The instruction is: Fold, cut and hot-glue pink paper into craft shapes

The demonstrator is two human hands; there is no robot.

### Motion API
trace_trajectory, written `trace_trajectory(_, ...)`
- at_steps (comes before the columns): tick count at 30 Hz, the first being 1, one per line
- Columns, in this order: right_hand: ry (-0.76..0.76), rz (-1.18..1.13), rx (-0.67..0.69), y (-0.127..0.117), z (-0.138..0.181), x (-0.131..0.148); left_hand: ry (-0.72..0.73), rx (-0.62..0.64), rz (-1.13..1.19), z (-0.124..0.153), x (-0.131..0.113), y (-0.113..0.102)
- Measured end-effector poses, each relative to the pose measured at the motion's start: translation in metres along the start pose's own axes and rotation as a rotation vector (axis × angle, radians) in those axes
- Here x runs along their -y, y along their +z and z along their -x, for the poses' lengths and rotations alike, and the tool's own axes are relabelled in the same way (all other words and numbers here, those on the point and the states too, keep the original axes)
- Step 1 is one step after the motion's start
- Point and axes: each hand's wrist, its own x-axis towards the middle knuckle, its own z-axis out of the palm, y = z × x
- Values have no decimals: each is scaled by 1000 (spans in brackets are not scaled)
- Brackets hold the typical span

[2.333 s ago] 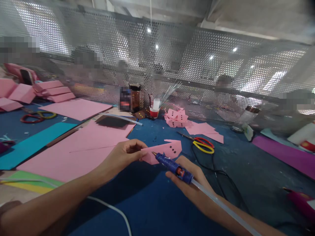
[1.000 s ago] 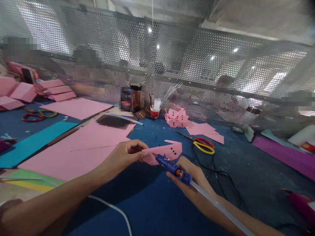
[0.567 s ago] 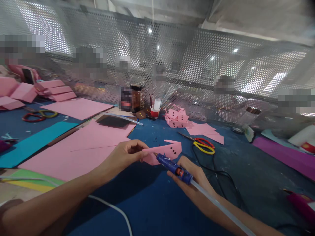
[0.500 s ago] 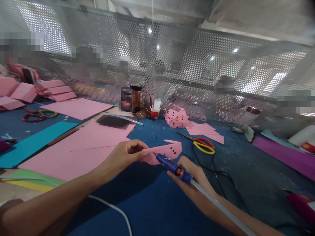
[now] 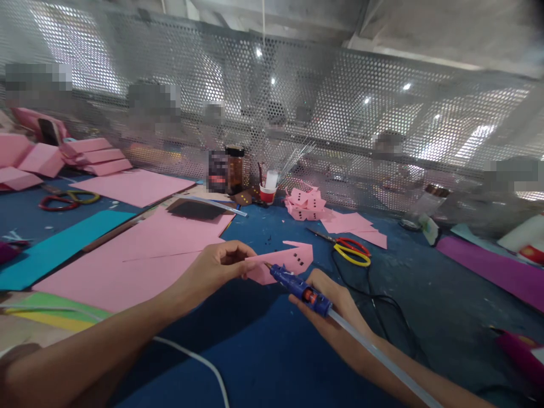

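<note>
My left hand [image 5: 227, 263] pinches the left end of a folded pink paper piece [image 5: 278, 263], which has small dark square marks near its right end. In my right hand [image 5: 335, 297] is a blue hot glue gun [image 5: 297, 284], with a long clear glue stick [image 5: 378, 357] running out of its back. The gun's nozzle meets the paper close to my left fingertips; whether glue is coming out is too small to tell. Both hands are above the blue tabletop [image 5: 221, 345]. Beyond them, a cluster of similar marked pink paper pieces [image 5: 304, 204] sits near the mesh screen.
Scissors with red and yellow handles [image 5: 352, 252] lie right of the paper, beside a black cord [image 5: 382, 306]. Large pink sheets [image 5: 140, 258] and a teal strip [image 5: 68, 246] cover the left. A paper cup [image 5: 268, 192] and jar [image 5: 235, 170] stand before the perforated screen [image 5: 323, 96].
Almost nothing differs. The pink paper piece's right end has shifted very slightly left; both hands and the glue gun keep practically the same position.
</note>
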Motion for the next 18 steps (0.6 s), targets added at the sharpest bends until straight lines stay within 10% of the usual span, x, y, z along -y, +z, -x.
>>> trace_trajectory(10, 21, -218, 17, -2, 1, 5, 6, 4, 45, -2, 3, -3)
trace_trajectory(18, 386, -393, 21, 5, -8, -4, -43, -28, 181, -1, -3, -6)
